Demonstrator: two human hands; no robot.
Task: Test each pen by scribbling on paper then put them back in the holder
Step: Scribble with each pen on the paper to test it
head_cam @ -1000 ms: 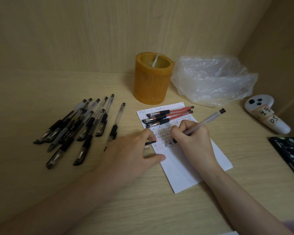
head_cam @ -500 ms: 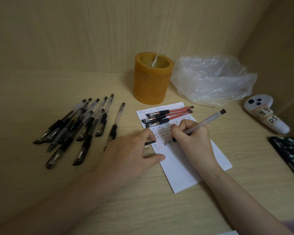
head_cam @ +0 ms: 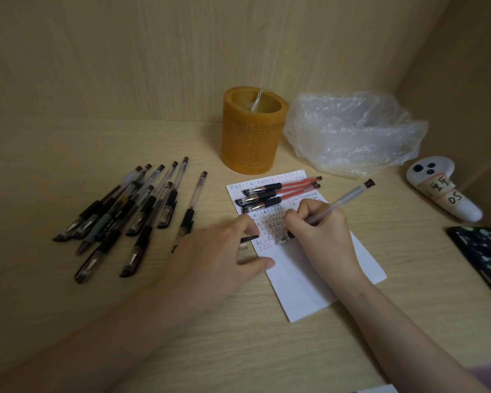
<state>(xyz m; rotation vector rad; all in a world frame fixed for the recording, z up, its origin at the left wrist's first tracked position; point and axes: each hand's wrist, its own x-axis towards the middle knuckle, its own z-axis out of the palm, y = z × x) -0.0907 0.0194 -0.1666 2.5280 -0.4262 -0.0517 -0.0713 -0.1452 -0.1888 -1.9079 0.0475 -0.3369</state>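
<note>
My right hand (head_cam: 321, 234) grips a clear pen (head_cam: 347, 198), its tip down on the white paper (head_cam: 304, 279) among rows of small marks. My left hand (head_cam: 219, 253) rests on the paper's left edge, thumb and forefinger on it, with a black pen cap (head_cam: 250, 238) sticking out from under the fingers. Three red pens (head_cam: 278, 192) lie across the top of the sheet. Several black pens (head_cam: 131, 214) lie in a loose pile on the desk at the left. The amber round holder (head_cam: 251, 134) stands upright behind the paper with something pale inside.
A crumpled clear plastic bag (head_cam: 349, 131) lies right of the holder. A white controller with labels (head_cam: 442, 191) lies at the far right, and a dark patterned phone (head_cam: 485, 256) sits near the right edge. Wooden walls close in behind and on the right.
The right hand and its pen have shifted only slightly over the paper; the left hand stays put.
</note>
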